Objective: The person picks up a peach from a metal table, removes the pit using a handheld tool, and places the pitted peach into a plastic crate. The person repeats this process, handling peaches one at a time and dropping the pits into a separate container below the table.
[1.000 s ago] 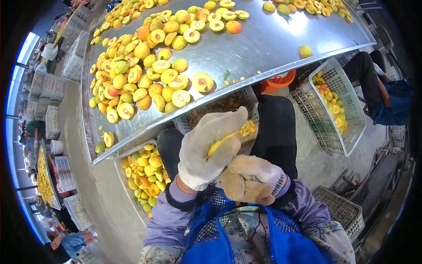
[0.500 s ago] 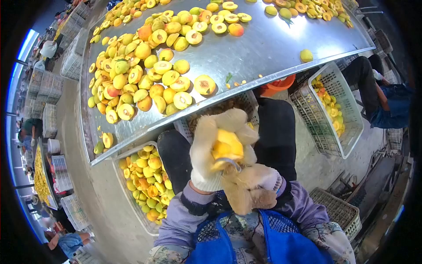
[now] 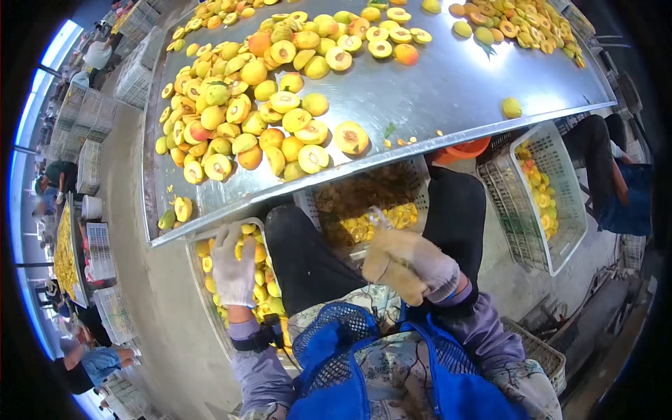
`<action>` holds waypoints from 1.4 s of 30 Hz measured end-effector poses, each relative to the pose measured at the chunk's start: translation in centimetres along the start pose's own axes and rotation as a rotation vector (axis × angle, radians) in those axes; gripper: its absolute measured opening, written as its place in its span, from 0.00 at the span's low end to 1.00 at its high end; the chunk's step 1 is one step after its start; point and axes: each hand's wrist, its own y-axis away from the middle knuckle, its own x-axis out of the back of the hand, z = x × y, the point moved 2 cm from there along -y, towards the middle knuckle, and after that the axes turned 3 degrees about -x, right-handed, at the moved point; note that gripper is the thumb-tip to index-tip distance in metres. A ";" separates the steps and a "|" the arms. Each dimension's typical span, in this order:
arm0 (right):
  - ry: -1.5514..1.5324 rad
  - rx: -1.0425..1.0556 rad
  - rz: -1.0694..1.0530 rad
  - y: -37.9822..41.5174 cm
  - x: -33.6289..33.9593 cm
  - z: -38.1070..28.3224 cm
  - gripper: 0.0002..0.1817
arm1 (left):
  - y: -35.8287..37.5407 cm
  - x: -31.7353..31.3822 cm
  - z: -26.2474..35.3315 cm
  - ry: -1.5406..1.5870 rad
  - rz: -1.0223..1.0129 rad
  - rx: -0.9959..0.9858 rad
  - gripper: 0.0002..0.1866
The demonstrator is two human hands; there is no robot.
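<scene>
Fruit (image 3: 280, 105) across steel table (image 3: 434, 84)

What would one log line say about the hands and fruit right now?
left hand: open over crate of fruit halves | right hand: closed on small tool, above basket between knees | metal table: piled fruit

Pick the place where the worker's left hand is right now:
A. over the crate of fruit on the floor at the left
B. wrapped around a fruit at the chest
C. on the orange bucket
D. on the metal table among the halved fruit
A: the gloved left hand is spread above the floor crate of yellow fruit, below the metal table's edge.
</scene>
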 end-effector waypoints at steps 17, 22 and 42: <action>0.424 -0.017 0.098 0.8 -1.9 -2.2 0.17 | -14.9 -7.8 13.7 0.324 -0.213 -0.079 0.19; 0.400 0.065 0.111 0.5 -1.8 -2.2 0.17 | -15.4 -8.8 12.5 0.560 -0.375 0.042 0.27; 0.684 0.082 0.210 1.1 -3.3 -2.2 0.19 | -4.3 -0.9 21.0 1.702 -0.416 0.172 0.35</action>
